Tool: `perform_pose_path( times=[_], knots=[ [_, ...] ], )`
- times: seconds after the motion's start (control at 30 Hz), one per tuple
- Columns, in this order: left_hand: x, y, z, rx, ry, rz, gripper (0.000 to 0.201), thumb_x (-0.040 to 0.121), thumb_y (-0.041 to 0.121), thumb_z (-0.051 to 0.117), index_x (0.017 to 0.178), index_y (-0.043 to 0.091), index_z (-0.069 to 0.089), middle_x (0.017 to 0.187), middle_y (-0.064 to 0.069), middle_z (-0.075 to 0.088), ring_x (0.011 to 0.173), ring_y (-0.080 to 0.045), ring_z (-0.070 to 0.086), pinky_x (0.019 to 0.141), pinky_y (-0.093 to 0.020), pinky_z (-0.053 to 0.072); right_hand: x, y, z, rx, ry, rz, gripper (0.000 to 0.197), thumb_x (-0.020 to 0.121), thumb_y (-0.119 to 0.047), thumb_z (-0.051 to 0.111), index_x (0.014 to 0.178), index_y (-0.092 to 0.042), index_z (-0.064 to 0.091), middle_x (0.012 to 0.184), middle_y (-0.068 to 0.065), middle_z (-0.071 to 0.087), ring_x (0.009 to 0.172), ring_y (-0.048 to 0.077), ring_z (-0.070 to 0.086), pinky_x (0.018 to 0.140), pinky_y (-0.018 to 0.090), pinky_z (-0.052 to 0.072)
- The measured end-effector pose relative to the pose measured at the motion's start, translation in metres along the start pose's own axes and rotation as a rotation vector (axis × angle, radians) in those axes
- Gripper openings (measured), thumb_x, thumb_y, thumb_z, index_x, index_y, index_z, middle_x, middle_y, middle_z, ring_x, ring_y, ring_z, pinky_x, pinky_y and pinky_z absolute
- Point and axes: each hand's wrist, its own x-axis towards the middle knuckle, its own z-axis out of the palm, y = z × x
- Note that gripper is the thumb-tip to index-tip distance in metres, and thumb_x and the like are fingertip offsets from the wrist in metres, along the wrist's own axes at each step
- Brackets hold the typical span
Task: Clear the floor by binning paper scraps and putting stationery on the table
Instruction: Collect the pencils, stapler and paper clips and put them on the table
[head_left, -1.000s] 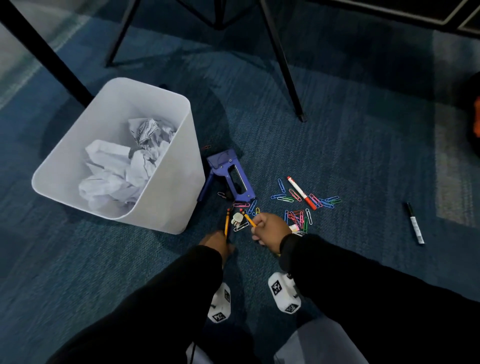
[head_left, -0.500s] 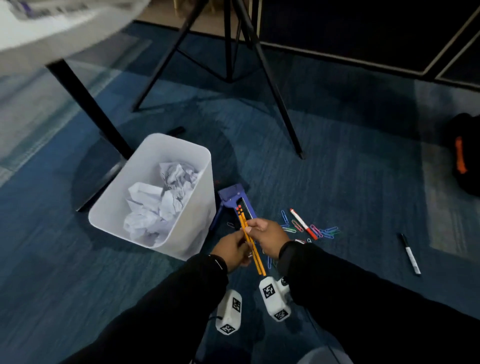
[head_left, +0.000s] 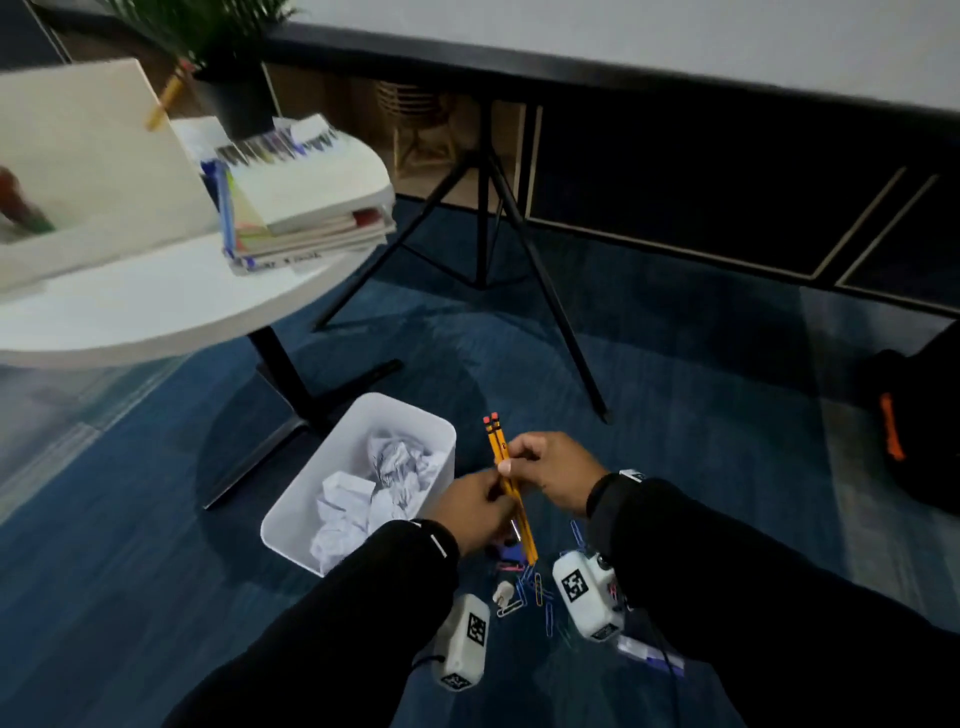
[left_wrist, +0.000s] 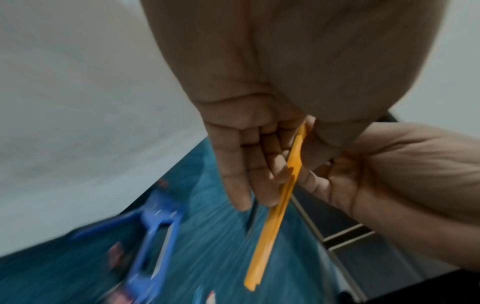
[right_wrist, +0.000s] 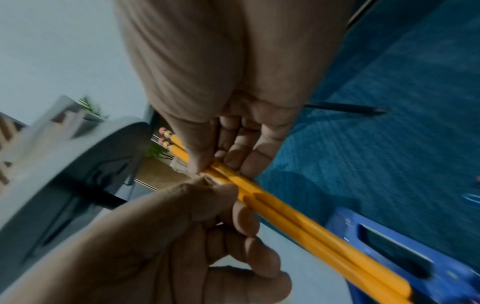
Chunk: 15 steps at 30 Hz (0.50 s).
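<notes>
Two yellow pencils (head_left: 498, 452) with pink erasers point up and away, held side by side above the carpet. My right hand (head_left: 514, 464) pinches them near the middle, thumb against fingers (right_wrist: 249, 162). My left hand (head_left: 491, 503) pinches the same pencils (right_wrist: 298, 224) just below. The white bin (head_left: 306, 499) stands left of the hands with crumpled paper (head_left: 363, 499) inside. A blue stapler (right_wrist: 405, 255) lies on the floor under the hands, blurred in the left wrist view (left_wrist: 155, 246). Several coloured paper clips (head_left: 535, 587) lie scattered between my wrists.
A round white table (head_left: 156, 312) stands to the upper left with a stack of books (head_left: 311, 213), a white box (head_left: 93, 171) and a potted plant (head_left: 228, 57). Black tripod legs (head_left: 545, 291) spread behind the bin. A black bag (head_left: 904, 431) with orange trim sits at the right.
Each hand took a pencil off the floor; the two pencils are now together in both hands and lifted. The head view has tilted up, bringing the table into sight.
</notes>
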Motion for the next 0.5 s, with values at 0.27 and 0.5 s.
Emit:
perform_pose_path(
  times=[0.27, 0.5],
  knots=[
    [-0.001, 0.085, -0.109, 0.066, 0.195, 0.125, 0.013, 0.086, 0.019, 0.055, 0.075, 0.019, 0.062, 0.069, -0.001, 0.069, 0.063, -0.016, 0.067, 0.067, -0.036, 0.057, 0.023, -0.149, -0.031, -0.045, -0.017, -0.185, 0.012, 0.089, -0.003, 0.064, 0.081, -0.010, 0.057, 0.070, 0.006, 0.062, 0.062, 0.015, 0.058, 0.066, 0.032, 0.050],
    [-0.027, 0.135, -0.220, -0.063, 0.402, 0.240, 0.013, 0.088, 0.025, 0.056, 0.081, 0.015, 0.062, 0.060, -0.006, 0.064, 0.053, -0.022, 0.062, 0.054, -0.035, 0.055, 0.050, -0.291, -0.025, -0.020, -0.034, -0.402, 0.014, 0.093, -0.003, 0.057, 0.083, -0.010, 0.051, 0.075, 0.012, 0.058, 0.060, 0.016, 0.063, 0.056, 0.028, 0.054]
  ],
)
